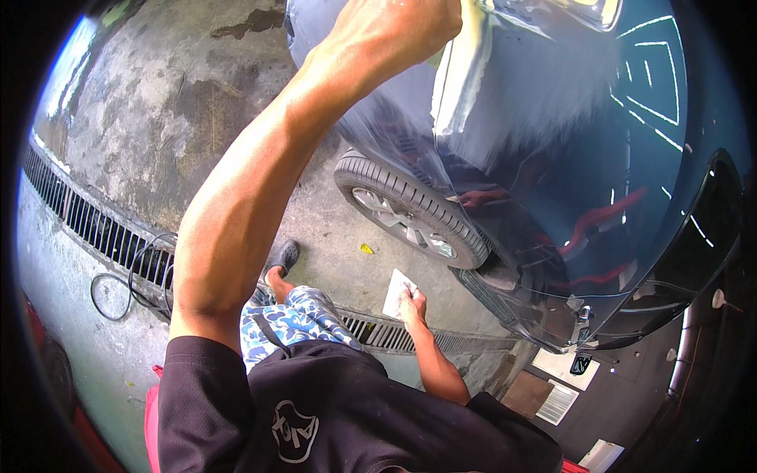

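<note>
My left hand (pixel 398 27) is raised at the top edge, over the front corner of a dark blue car (pixel 544 181). It looks closed like a fist, but its fingers and anything in them are hidden or cut off by the frame. Beside it a pale yellow and white streak of filler (pixel 459 87) runs down the bodywork, with a dull, scuffed grey patch (pixel 544 87) around it. Lower down, near my body, my right hand (pixel 413 306) is closed on a thin white flat board (pixel 396 292). White residue shows on those fingers.
A car wheel (pixel 410 209) stands below the filler streak. Across the stained concrete floor (pixel 189 110) runs a metal drain grate (pixel 102 232), with a black cable (pixel 110 296) looped by it. A yellow leaf (pixel 367 248) lies near my shoe (pixel 285 254).
</note>
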### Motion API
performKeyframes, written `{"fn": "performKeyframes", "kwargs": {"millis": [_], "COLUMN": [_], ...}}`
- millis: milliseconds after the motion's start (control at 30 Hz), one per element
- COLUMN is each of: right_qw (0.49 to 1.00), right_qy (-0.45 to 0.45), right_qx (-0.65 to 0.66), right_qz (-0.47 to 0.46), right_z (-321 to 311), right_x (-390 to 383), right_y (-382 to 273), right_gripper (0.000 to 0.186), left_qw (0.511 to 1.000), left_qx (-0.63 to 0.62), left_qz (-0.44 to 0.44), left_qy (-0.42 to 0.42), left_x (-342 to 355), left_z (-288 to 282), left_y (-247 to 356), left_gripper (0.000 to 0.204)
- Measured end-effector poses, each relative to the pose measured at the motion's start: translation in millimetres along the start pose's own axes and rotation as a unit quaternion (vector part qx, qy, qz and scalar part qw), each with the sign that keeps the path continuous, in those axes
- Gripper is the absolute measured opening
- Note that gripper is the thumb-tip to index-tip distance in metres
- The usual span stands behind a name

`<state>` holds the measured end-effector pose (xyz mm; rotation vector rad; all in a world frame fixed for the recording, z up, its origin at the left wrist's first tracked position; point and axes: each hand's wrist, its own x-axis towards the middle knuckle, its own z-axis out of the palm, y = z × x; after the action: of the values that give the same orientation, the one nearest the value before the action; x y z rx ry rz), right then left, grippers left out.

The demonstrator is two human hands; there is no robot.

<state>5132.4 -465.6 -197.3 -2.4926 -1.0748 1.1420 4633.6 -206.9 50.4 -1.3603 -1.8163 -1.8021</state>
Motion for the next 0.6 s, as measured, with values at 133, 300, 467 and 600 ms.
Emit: {"fn": "performKeyframes", "kwargs": {"millis": [133,300,467,600], "right_qw": [1.0,1.0,1.0,1.0], "right_qy": [0.004,0.007,-0.003,-0.002], "right_qx": [-0.001,-0.023,-0.006,-0.025], "right_qz": [0.01,0.003,-0.022,0.003], "right_z": [-1.6,-1.6,-4.6,-2.3], "right_x": [-1.1,0.7,13.7,9.1], "right_y": [-1.7,0.7,17.4,3.0], "right_gripper": [0.016,0.016,0.021,0.015], "left_qw": [0.997,0.981,0.977,0.974], "left_qx": [0.019,-0.091,-0.141,-0.152], "left_qz": [0.036,-0.082,-0.087,-0.087], "left_qy": [0.064,-0.151,-0.135,-0.141], "left_x": [-4.1,-9.2,-15.5,-18.2], "left_z": [10.6,8.5,11.5,9.8], "left_y": [-4.3,-6.7,-6.6,-7.4], "left_gripper": [0.03,0.026,0.024,0.024]}}
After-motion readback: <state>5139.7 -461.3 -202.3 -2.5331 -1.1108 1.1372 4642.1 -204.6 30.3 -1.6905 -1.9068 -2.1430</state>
